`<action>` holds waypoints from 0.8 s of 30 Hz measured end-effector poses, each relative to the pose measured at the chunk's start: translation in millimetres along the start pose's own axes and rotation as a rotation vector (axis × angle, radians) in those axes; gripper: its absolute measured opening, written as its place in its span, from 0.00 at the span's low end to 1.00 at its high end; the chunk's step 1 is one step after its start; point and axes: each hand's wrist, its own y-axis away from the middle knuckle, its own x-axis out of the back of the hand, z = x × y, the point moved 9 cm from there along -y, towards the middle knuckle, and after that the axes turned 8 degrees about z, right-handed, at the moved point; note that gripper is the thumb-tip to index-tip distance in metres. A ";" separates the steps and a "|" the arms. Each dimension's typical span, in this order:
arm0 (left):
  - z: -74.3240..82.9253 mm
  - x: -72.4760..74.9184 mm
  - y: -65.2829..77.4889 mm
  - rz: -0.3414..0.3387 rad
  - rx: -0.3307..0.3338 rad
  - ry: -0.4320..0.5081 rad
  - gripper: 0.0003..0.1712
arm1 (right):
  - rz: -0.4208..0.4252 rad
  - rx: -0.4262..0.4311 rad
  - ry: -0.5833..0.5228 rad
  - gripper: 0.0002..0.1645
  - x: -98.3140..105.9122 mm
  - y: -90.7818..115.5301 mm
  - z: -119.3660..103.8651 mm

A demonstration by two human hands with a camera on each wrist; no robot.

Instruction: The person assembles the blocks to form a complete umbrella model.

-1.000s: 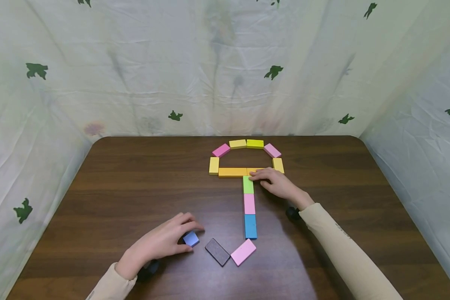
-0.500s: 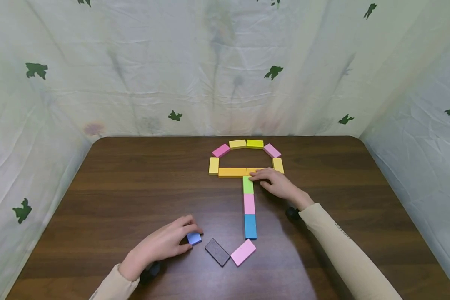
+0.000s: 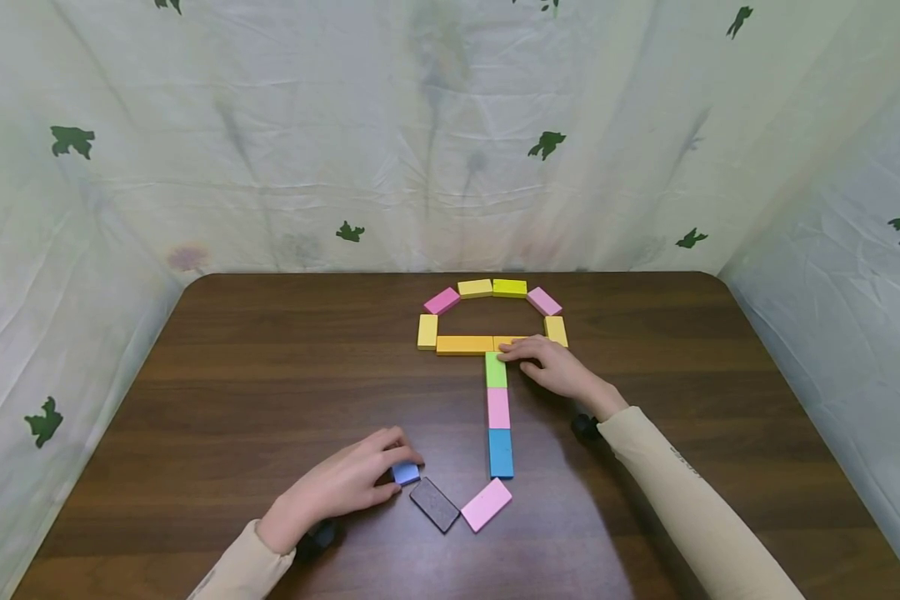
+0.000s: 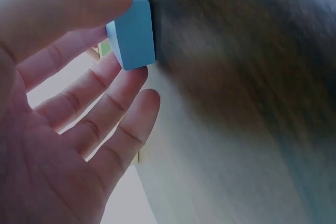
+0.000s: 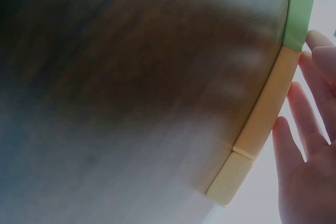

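My left hand [image 3: 352, 473] pinches a blue block [image 3: 405, 473] between thumb and fingers, low over the table. In the left wrist view the thumb lies along one side of the blue block [image 4: 134, 35]. Its far end is close by the upper left corner of a dark grey block [image 3: 435, 504]. A pink block [image 3: 487, 505] meets the grey one at a corner. Farther back, my right hand [image 3: 555, 367] rests its fingertips on the right orange block [image 5: 268, 106] where it meets the green block [image 3: 496, 371]. The right hand's fingers look fairly straight and grip nothing.
Below the green block run a pink block [image 3: 498, 408] and a blue block [image 3: 501, 453] in a column. Yellow and pink blocks form an arch above the left orange block [image 3: 465, 345]. The brown table [image 3: 270, 367] ends at a pale curtain [image 3: 420, 167].
My left hand has slid the blue block to the right, up to the dark grey block, and turned it a little. The right hand and the other blocks have stayed in place.
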 end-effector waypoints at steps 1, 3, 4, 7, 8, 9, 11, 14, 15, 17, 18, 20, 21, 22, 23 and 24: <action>0.1 -0.9 -0.4 -0.004 -0.001 0.005 0.16 | 0.001 0.001 0.001 0.23 0.1 0.0 0.0; 0.0 -2.7 -1.4 -0.012 -0.003 0.012 0.16 | 0.002 0.004 -0.003 0.23 0.4 0.0 -0.6; 0.1 -3.6 -1.8 -0.017 -0.005 0.016 0.16 | 0.003 0.007 -0.004 0.22 0.7 0.0 -1.2; 1.3 -6.3 -2.2 -0.034 -0.016 0.033 0.17 | 0.004 0.012 -0.006 0.22 1.2 0.2 -2.8; 2.0 -7.0 -2.3 -0.039 -0.021 0.038 0.18 | 0.004 0.013 -0.006 0.22 1.3 0.3 -3.0; 2.9 -7.4 -2.4 -0.042 -0.027 0.043 0.19 | 0.005 0.014 -0.003 0.22 1.4 0.5 -3.2; 4.6 -7.9 -2.4 -0.042 -0.040 0.048 0.20 | 0.006 0.013 -0.001 0.22 1.6 0.7 -3.2; 5.6 -8.7 -2.8 -0.037 -0.049 0.047 0.20 | 0.006 0.010 -0.002 0.22 1.4 0.3 -2.6; 5.9 -8.8 -3.1 -0.035 -0.051 0.047 0.19 | 0.004 0.009 -0.003 0.22 1.4 0.2 -2.8; 5.7 -10.1 -3.5 -0.042 -0.046 0.051 0.18 | 0.002 0.006 -0.004 0.22 1.1 0.0 -2.5; 5.4 -10.9 -3.7 -0.047 -0.043 0.052 0.17 | 0.001 0.004 -0.004 0.22 1.0 -0.1 -2.3; 5.0 -12.4 -4.2 -0.061 -0.033 0.057 0.16 | -0.001 0.000 -0.004 0.22 1.0 0.3 -2.4; 4.6 -13.1 -4.4 -0.068 -0.029 0.056 0.16 | -0.001 -0.002 -0.005 0.22 0.9 0.3 -2.3; 4.3 -13.8 -4.6 -0.074 -0.023 0.057 0.16 | -0.001 -0.002 -0.005 0.22 1.0 0.5 -2.4; 4.1 -14.0 -4.9 -0.078 -0.019 0.056 0.16 | -0.001 -0.004 -0.006 0.22 0.9 0.3 -2.1; 3.9 -14.3 -5.1 -0.081 -0.015 0.056 0.15 | -0.001 -0.004 -0.006 0.22 1.0 0.4 -2.1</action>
